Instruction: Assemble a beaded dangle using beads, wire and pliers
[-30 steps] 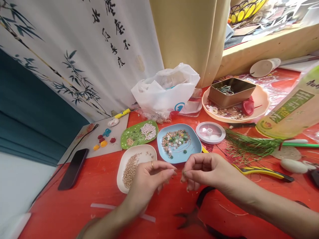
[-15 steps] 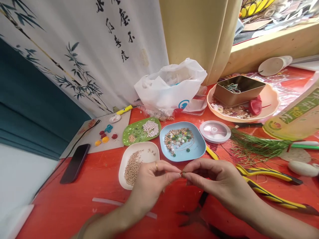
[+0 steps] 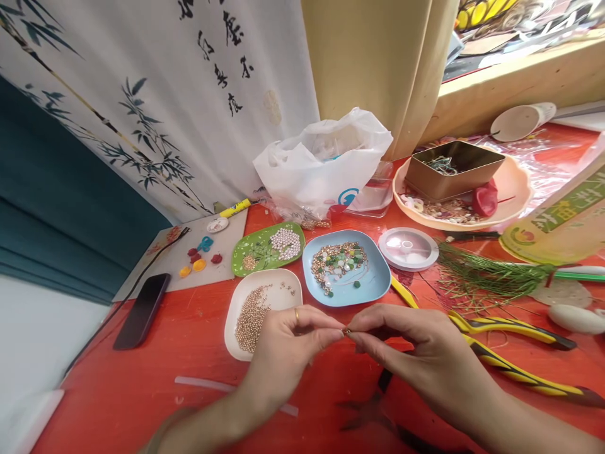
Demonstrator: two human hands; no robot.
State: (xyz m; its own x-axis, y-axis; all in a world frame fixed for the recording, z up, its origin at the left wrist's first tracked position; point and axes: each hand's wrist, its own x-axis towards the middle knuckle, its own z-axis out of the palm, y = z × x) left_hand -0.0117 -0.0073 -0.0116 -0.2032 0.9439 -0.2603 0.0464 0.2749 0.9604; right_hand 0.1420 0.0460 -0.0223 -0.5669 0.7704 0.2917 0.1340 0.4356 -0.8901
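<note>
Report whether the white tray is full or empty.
Neither: partly filled. Gold beads cover part of the white tray, bare surface shows around them, and the left hand hides a corner.

pinched piece (image 3: 347,331) too small to tell; white tray (image 3: 239,292) part-hidden

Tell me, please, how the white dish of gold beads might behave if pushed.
Small and round, the beads would probably roll. The white dish has a raised rim, which may keep most inside. Being wide and low, it seems unlikely to tip.
</note>
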